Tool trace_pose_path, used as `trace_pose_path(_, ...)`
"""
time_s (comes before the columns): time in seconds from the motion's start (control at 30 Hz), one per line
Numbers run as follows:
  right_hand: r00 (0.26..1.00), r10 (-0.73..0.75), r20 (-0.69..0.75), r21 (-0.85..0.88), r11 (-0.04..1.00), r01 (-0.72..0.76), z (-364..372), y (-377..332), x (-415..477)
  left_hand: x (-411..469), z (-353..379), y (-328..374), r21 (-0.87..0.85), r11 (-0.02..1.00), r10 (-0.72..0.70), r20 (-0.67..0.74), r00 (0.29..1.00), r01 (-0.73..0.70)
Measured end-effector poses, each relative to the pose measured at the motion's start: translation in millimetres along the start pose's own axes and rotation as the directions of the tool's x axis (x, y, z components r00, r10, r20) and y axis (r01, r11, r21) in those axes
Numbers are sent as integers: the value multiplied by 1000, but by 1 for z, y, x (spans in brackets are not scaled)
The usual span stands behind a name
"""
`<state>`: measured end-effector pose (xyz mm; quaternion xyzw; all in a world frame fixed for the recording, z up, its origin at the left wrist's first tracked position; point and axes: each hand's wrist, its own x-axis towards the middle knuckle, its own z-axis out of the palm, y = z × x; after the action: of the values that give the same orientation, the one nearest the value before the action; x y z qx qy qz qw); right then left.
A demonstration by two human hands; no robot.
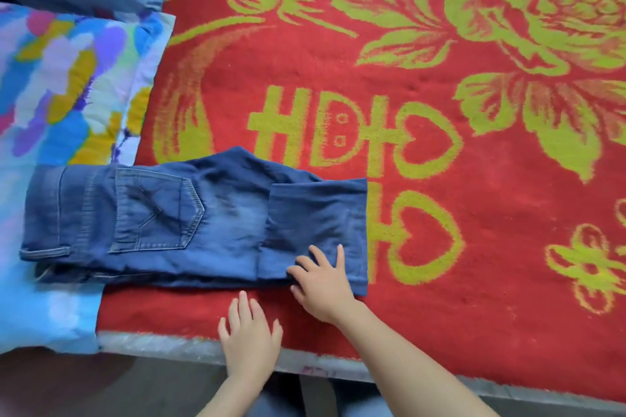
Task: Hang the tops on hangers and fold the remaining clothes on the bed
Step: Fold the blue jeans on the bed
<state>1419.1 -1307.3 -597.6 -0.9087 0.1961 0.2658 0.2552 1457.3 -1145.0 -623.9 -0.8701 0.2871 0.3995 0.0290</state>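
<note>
Left hand (250, 335) lay flat with straight fingers on the red floral blanket (440, 152) near the bed's front edge, holding nothing. Right hand (321, 284) pressed with spread, straight fingers on the folded-over leg end of the blue jeans (189, 220), grasping nothing. These jeans lay folded along the bed's front, their waistband end resting on the multicoloured pillow (67, 78).

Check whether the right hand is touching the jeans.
Touching. The head view shows the right hand lying flat on the folded leg of the jeans.
</note>
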Motion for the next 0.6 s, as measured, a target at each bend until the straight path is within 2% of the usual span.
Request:
trace_pose_path(0.03,1000,-13,-24,64,998,14,-1,5,1,-2,-11,-8,-11,999,-31,9,999,31)
trace_pose_path(0.07,997,-9,-74,166,986,21,-7,7,-2,1,-16,-14,7,1000,-17,-57,998,17)
trace_pose_path(0.1,989,19,-147,275,961,23,-10,8,-3,4,-22,-17,54,998,44,-194,980,-34)
trace_pose_path(0.13,959,96,-267,381,924,13,-11,11,-5,8,-29,-15,120,989,121,-299,947,-89)
trace_pose_path(0.2,812,394,-431,520,844,-133,-8,24,-9,23,-38,-14,215,957,261,-345,901,-195)
trace_pose_path(0.23,731,548,-408,594,767,-244,-9,32,-11,30,-40,-11,225,948,291,-323,901,-225)
trace_pose_path(0.27,684,671,-285,696,636,-334,-11,39,-13,36,-42,-10,244,937,316,-296,901,-249)
trace_pose_path(0.3,670,734,-114,801,466,-376,-13,44,-15,41,-44,-9,261,933,314,-250,916,-248)
trace_pose_path(0.33,695,717,51,884,292,-366,-11,49,-15,44,-43,-9,267,935,286,-183,941,-233)
trace_pose_path(0.37,738,658,151,932,153,-328,-10,53,-15,47,-41,-9,258,939,270,-141,953,-228)
trace_pose_path(0.4,770,608,191,950,82,-301,-11,56,-16,49,-37,-7,228,948,258,-147,955,-221)
trace_pose_path(0.47,806,557,200,951,88,-297,-12,60,-18,51,-38,-5,170,964,238,-190,953,-206)
trace_pose_path(0.53,821,532,206,950,91,-297,-26,56,-22,49,-40,0,165,969,213,-170,962,-185)
trace_pose_path(0.6,827,540,153,959,121,-257,-46,44,-27,45,-44,8,108,982,170,-142,975,-155)
